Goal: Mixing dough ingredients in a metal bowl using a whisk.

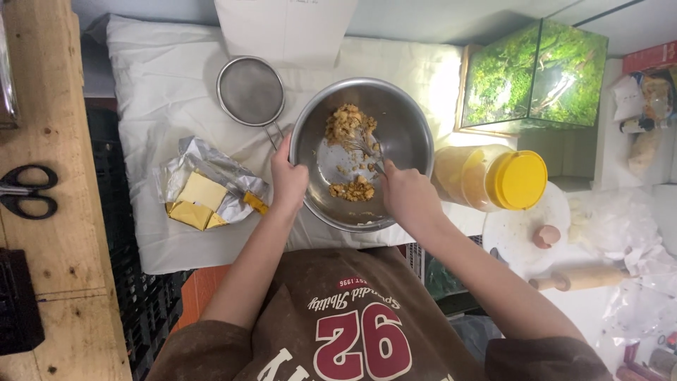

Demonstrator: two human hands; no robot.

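Mixing crumbly dough (350,152) in steel bowl (405,116), centre worktop.
I see left hand (288,180) fingers clamped on the bowl rim at 9 o'clock; right hand (407,197) fingers closed around fork (364,149) at 5 o'clock.

Person: brown short-sleeve tee, bare forearms.
Tee (367,331) fills the 6 o'clock edge: mottled brown fabric, large maroon numerals with white outline, small white script arc above. Sleeves end at the upper arm. Left hand (288,180) and right hand (407,196): no gloves, rings or watch.
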